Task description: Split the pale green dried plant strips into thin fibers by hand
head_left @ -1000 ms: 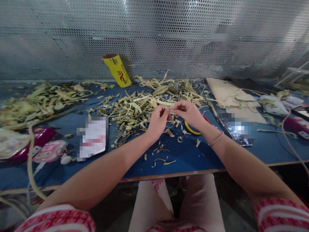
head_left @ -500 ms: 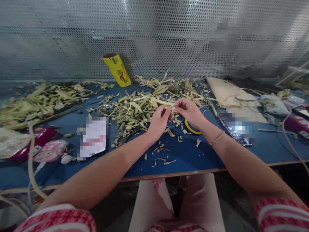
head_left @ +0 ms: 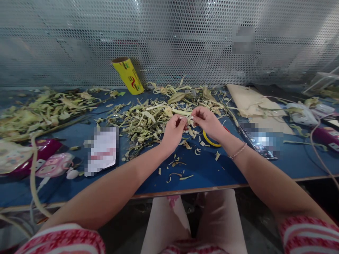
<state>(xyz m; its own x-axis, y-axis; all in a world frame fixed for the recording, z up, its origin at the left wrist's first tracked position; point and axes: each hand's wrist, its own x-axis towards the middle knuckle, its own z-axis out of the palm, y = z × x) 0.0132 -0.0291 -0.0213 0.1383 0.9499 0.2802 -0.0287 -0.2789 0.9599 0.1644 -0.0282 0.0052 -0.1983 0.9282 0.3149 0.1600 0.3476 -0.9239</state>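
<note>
Over the front of a heap of dried plant pieces [head_left: 144, 121], my two hands work close together. My left hand [head_left: 175, 128] is closed, its thumb pressed against the bent fingers; what it pinches is too small to make out. A small pale scrap [head_left: 191, 118] shows at the fingertips of my right hand [head_left: 208, 121], which is pinched shut on it. The scrap looks like a bit of dried plant. Beneath my right hand, a yellow ring [head_left: 210, 140] lies on the blue table [head_left: 206, 173], partly covered by the wrist.
Another pile of dried leaves and stalks [head_left: 50, 109] lies left. A yellow cardboard tube [head_left: 128, 76] leans by the perforated metal screen [head_left: 169, 42]. Blurred phone-like devices [head_left: 103, 150] flank my arms. Brown card [head_left: 254, 100] lies right; a pink case [head_left: 55, 165] and cables are left.
My fingertips have drawn slightly apart, the right hand shifting a little to the right. The things on the table stay where they were.
</note>
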